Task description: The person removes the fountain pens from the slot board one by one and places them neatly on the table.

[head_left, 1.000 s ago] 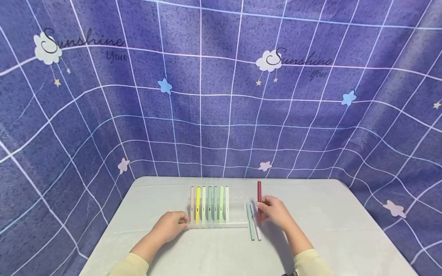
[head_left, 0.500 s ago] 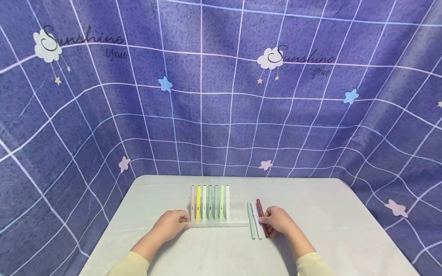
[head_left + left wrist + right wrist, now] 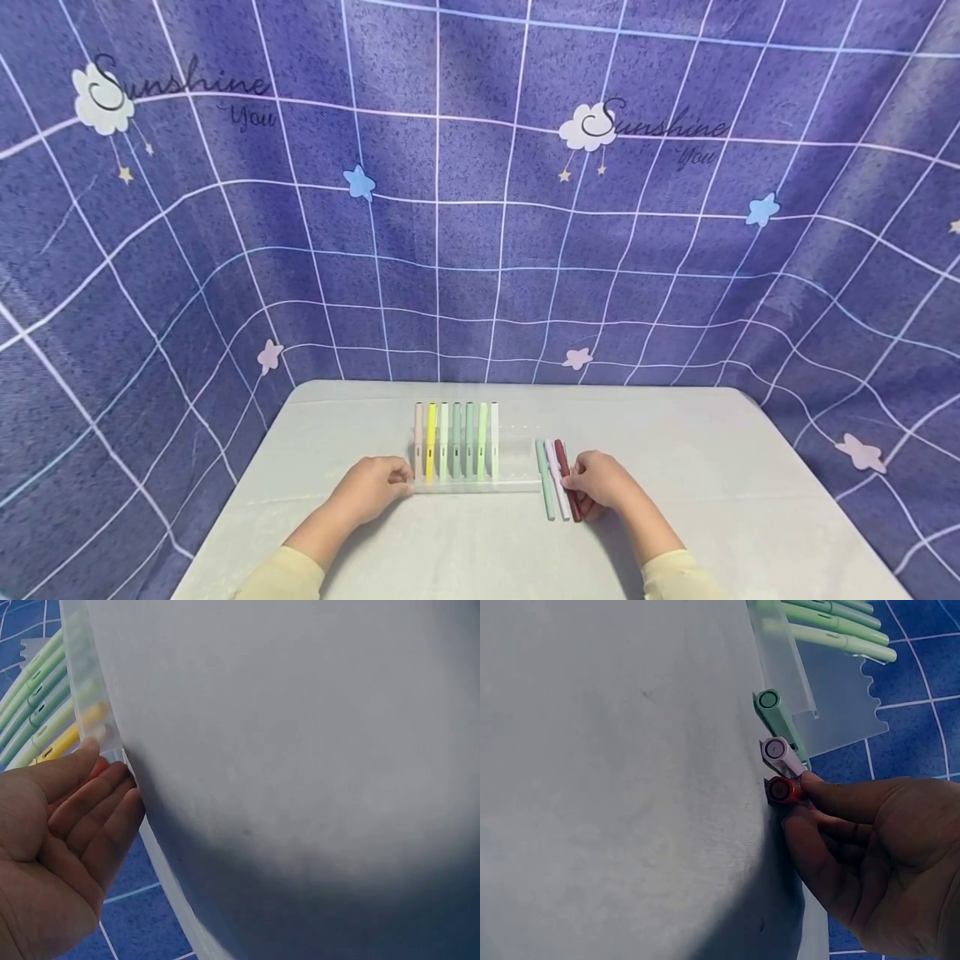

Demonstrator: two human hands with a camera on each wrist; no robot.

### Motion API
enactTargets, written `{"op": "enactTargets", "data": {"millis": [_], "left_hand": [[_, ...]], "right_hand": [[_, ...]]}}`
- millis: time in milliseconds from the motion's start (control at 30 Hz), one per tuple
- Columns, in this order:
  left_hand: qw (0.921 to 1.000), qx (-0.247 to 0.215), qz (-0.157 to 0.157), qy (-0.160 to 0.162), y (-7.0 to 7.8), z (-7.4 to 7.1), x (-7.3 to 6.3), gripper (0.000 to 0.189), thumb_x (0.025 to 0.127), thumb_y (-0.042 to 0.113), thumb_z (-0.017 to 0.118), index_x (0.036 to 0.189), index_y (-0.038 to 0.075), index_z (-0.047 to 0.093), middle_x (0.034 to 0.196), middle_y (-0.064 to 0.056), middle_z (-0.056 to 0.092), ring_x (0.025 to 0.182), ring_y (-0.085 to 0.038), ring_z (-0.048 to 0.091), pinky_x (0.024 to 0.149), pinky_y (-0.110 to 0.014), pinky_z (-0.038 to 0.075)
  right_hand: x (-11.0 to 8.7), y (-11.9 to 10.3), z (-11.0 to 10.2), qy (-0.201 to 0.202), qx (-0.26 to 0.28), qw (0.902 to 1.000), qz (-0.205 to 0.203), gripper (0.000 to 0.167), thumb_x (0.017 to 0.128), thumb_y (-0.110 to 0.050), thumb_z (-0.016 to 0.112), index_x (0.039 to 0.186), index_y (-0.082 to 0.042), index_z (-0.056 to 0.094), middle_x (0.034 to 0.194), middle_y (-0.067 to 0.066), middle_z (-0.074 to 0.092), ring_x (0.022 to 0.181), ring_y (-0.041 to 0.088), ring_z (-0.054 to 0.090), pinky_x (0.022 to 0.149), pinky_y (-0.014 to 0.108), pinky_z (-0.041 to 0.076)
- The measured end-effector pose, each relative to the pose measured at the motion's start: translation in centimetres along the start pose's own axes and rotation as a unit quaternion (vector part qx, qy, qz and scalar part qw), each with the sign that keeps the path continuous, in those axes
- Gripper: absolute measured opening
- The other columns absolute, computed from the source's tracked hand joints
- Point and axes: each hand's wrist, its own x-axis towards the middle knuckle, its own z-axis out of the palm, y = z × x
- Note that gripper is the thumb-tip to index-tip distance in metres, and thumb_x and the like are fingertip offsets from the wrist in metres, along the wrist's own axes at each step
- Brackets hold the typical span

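Note:
A clear plastic pen rack [image 3: 517, 486] stands on the table, with several pens side by side in its slots, among them a yellow pen [image 3: 431, 442] and a pink pen [image 3: 418, 442]. My left hand [image 3: 375, 490] pinches the rack's left end; in the left wrist view the thumb lies on its front edge. At the rack's right end, a green pen [image 3: 546, 483] and a lavender pen [image 3: 557, 483] lie on the table, slanted and nearly parallel. My right hand [image 3: 600, 483] holds a dark red pen [image 3: 781, 790] between thumb and fingers, right beside the lavender one.
Bare rack slots with a notched back edge [image 3: 855, 712] show between the standing pens and the loose ones. The white tabletop [image 3: 465, 558] reaches back to a blue-purple grid curtain [image 3: 480, 292] that surrounds it on the far side and both flanks.
My right hand has lowered the dark red pen from nearly upright to lying beside the lavender pen, then shifted it slightly left against the row. The left hand stays at the rack's end.

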Motion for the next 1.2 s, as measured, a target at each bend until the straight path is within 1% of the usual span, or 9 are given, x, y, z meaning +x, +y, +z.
{"op": "enactTargets", "data": {"millis": [133, 300, 367, 467, 567, 633, 800, 1067, 1200], "left_hand": [[1.0, -0.003, -0.002, -0.002, 0.0, 0.1, -0.1, 0.012, 0.08, 0.027, 0.078, 0.086, 0.024, 0.069, 0.081, 0.012, 0.072, 0.08, -0.01, 0.067, 0.083, -0.042, 0.054], [1.0, -0.001, -0.001, -0.004, 0.1, 0.0, -0.1, 0.012, 0.08, 0.027, 0.078, 0.086, 0.024, 0.069, 0.08, 0.012, 0.071, 0.08, -0.01, 0.066, 0.083, -0.042, 0.054], [1.0, -0.001, -0.003, -0.005, 0.2, -0.1, -0.1, 0.012, 0.08, 0.028, 0.078, 0.086, 0.024, 0.069, 0.08, 0.013, 0.071, 0.08, -0.01, 0.066, 0.082, -0.042, 0.054], [1.0, -0.001, -0.002, -0.005, 0.2, -0.3, -0.1, 0.012, 0.08, 0.027, 0.078, 0.086, 0.024, 0.069, 0.08, 0.013, 0.07, 0.079, -0.01, 0.066, 0.082, -0.042, 0.054], [1.0, -0.001, -0.003, -0.007, 0.3, -0.3, -0.1, 0.012, 0.08, 0.027, 0.078, 0.086, 0.024, 0.068, 0.08, 0.013, 0.071, 0.08, -0.01, 0.066, 0.083, -0.042, 0.054], [1.0, 0.0, -0.003, -0.009, 0.4, -0.3, -0.1, 0.012, 0.08, 0.026, 0.078, 0.086, 0.024, 0.068, 0.08, 0.013, 0.071, 0.08, -0.011, 0.066, 0.083, -0.043, 0.054], [0.9999, 0.001, -0.003, -0.012, 0.4, -0.2, -0.1, 0.012, 0.08, 0.026, 0.078, 0.086, 0.023, 0.068, 0.08, 0.012, 0.071, 0.08, -0.011, 0.067, 0.083, -0.043, 0.054], [1.0, 0.003, 0.003, -0.009, 0.4, -0.2, 0.0, 0.012, 0.08, 0.026, 0.078, 0.087, 0.023, 0.068, 0.082, 0.011, 0.071, 0.081, -0.011, 0.067, 0.083, -0.042, 0.054], [0.9999, 0.002, 0.003, -0.01, 0.5, -0.3, 0.0, 0.012, 0.08, 0.026, 0.078, 0.086, 0.023, 0.068, 0.081, 0.011, 0.071, 0.08, -0.011, 0.066, 0.082, -0.042, 0.054]], "right_hand": [[0.1, 0.0, -0.1, 0.022, -0.042, 0.9989, -0.006, 0.026, 0.091, -0.02, 0.07, 0.075, -0.004, 0.055, 0.059, 0.011, 0.061, 0.046, 0.019, 0.062, 0.043, 0.035, 0.054], [0.9, -0.4, -0.2, 0.145, -0.15, 0.9768, -0.05, 0.027, 0.091, -0.036, 0.068, 0.075, -0.016, 0.058, 0.06, -0.003, 0.054, 0.055, 0.014, 0.05, 0.052, 0.03, 0.041], [1.4, -0.8, 0.0, 0.171, -0.129, 0.9738, -0.077, 0.023, 0.092, -0.036, 0.067, 0.08, -0.018, 0.061, 0.065, -0.005, 0.055, 0.061, 0.013, 0.049, 0.056, 0.03, 0.041], [1.8, -1.6, 0.7, 0.159, -0.056, 0.9794, -0.112, 0.017, 0.093, -0.035, 0.066, 0.089, -0.019, 0.066, 0.075, -0.006, 0.063, 0.067, 0.01, 0.056, 0.063, 0.028, 0.049], [2.2, -2.5, 1.6, 0.123, -0.004, 0.9821, -0.142, 0.021, 0.094, -0.036, 0.065, 0.101, -0.016, 0.07, 0.088, -0.003, 0.07, 0.075, 0.01, 0.064, 0.07, 0.03, 0.054], [2.5, -3.2, 2.3, 0.104, 0.004, 0.9818, -0.159, 0.026, 0.095, -0.036, 0.064, 0.106, -0.014, 0.07, 0.098, 0.0, 0.072, 0.083, 0.012, 0.067, 0.077, 0.03, 0.055], [3.4, -4.7, 4.0, 0.057, 0.03, 0.9829, -0.173, 0.033, 0.096, -0.034, 0.064, 0.113, -0.007, 0.069, 0.112, 0.009, 0.071, 0.092, 0.018, 0.071, 0.081, 0.033, 0.057], [4.5, -5.8, 5.7, 0.015, 0.095, 0.9829, -0.157, 0.03, 0.093, -0.027, 0.068, 0.107, 0.0, 0.068, 0.089, 0.014, 0.073, 0.078, 0.028, 0.071, 0.065, 0.031, 0.058], [4.7, -5.9, 6.3, 0.009, 0.098, 0.9826, -0.157, 0.021, 0.092, -0.022, 0.068, 0.099, -0.003, 0.068, 0.079, 0.012, 0.071, 0.072, 0.025, 0.068, 0.06, 0.026, 0.055]]}}
